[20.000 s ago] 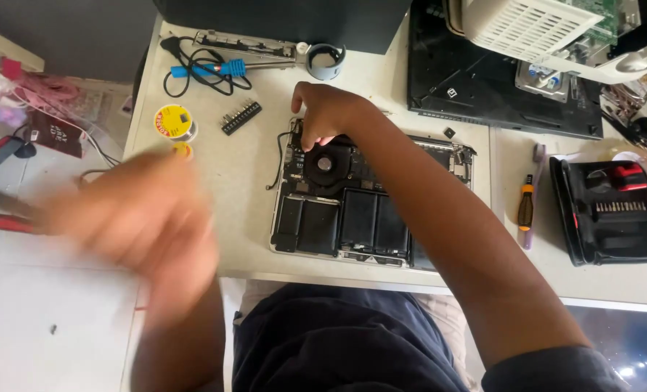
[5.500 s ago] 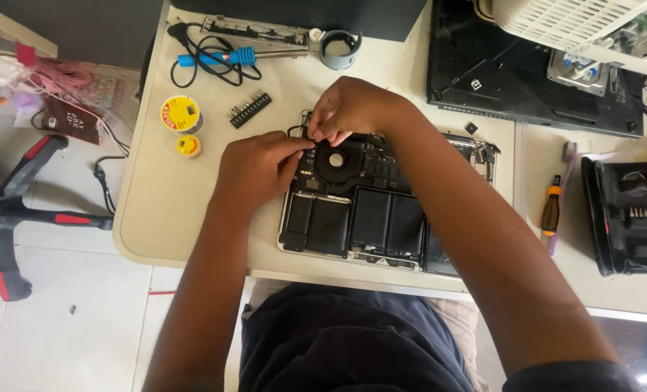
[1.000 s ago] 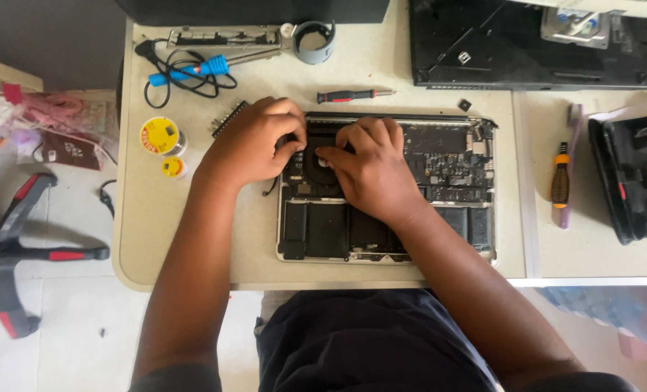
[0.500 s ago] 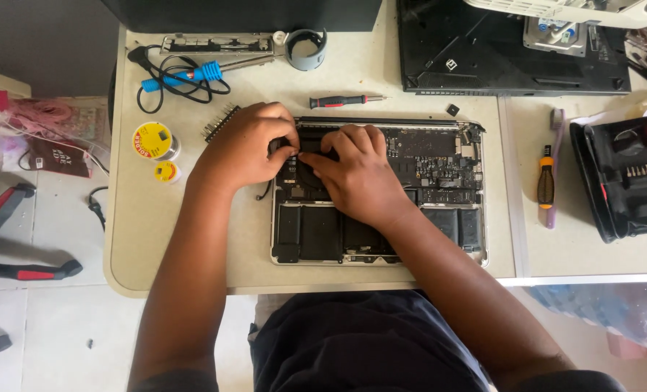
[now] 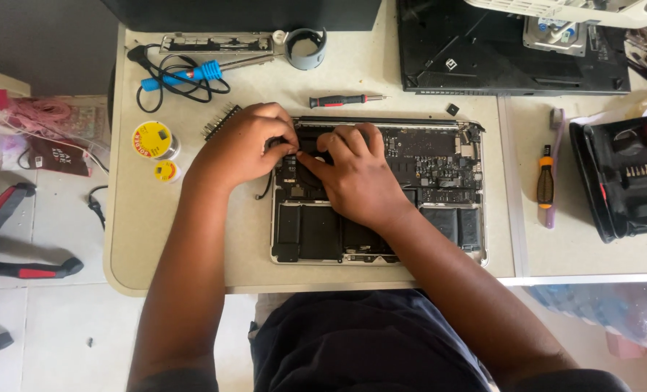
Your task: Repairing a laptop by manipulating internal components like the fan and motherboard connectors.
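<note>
An opened silver laptop [image 5: 440, 156] lies bottom-up on the beige table [image 5: 156, 239], its board and black battery cells exposed. Both hands work at its upper left corner, over the dark fan [image 5: 305, 136]. My left hand [image 5: 247, 145] has its fingers curled and pinched at the fan's left edge. Beside it, my right hand [image 5: 352, 174] rests on the board with its fingertips pressing on the fan. Most of the fan is hidden under the fingers.
A red-handled screwdriver [image 5: 345, 99] lies just above the laptop. Left are a blue soldering iron [image 5: 185, 74], two yellow solder spools [image 5: 153, 139] and a pin strip [image 5: 218, 121]. A grey ring [image 5: 305, 47] and black laptop [image 5: 512, 43] sit behind; an orange screwdriver [image 5: 546, 181] and bit case [image 5: 621, 174] are at the right.
Both hands stay on the fan corner. The left fingers have closed in slightly toward the right hand. The view has shifted a little.
</note>
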